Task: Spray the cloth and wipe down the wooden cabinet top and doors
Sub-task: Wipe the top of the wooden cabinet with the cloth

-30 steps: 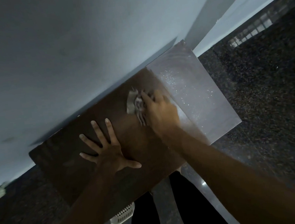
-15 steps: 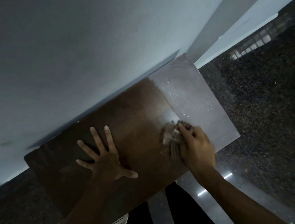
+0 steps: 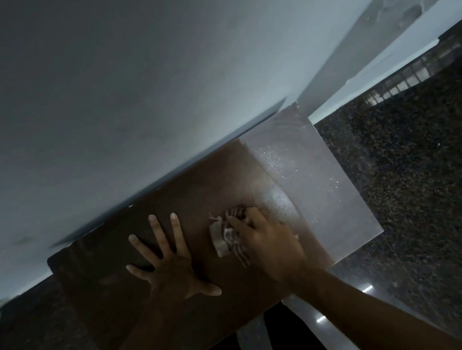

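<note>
We find the wiping step in hand on the dark brown wooden cabinet top point(image 3: 120, 276). The right hand point(image 3: 266, 242) presses the crumpled striped cloth point(image 3: 225, 234) flat beneath its fingers; the left hand point(image 3: 171, 265) lies spread just beside. Next, in our judgement: the pale dusty strip point(image 3: 327, 192) beyond the cloth.
</note>
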A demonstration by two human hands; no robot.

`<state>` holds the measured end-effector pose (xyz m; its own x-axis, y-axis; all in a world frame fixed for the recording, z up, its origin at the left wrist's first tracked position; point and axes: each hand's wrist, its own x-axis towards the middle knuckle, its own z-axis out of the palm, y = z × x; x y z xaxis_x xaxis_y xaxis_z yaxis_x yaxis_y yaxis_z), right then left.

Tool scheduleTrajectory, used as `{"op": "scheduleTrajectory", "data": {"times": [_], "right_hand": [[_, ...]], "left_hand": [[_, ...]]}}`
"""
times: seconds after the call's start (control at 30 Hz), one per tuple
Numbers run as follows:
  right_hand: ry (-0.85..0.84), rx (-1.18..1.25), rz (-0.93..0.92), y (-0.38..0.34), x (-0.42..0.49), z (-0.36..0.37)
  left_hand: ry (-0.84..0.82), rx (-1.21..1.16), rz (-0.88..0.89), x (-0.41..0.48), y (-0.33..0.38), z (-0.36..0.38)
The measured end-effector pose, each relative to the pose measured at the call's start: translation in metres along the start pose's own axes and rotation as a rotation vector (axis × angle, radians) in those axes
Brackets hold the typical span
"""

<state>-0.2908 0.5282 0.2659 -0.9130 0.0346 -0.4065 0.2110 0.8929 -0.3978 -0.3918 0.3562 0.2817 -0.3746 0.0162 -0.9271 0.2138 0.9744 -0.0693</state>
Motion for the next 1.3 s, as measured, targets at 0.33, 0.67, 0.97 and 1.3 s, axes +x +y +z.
{"op": "scheduleTrajectory", "data": {"times": [0.33,0.67,0.97,1.3], "right_hand": [[0.347,0.146,0.42,0.037,0.095,-0.057],[0.033,0.035,-0.008,0.0,0.036,-0.035],[0.253,0.075,0.424,0.002,0.105,-0.052],[0.102,0.006,0.054,-0.002,0.042,-0.028]], "left_hand": [[-0.001,-0.009,-0.004,0.0,0.0,0.0],[0.024,-0.004,-0.002,0.0,0.0,0.002],[0.03,-0.007,-0.006,0.001,-0.001,0.003],[0.047,-0.012,-0.002,0.0,0.0,0.003]]}}
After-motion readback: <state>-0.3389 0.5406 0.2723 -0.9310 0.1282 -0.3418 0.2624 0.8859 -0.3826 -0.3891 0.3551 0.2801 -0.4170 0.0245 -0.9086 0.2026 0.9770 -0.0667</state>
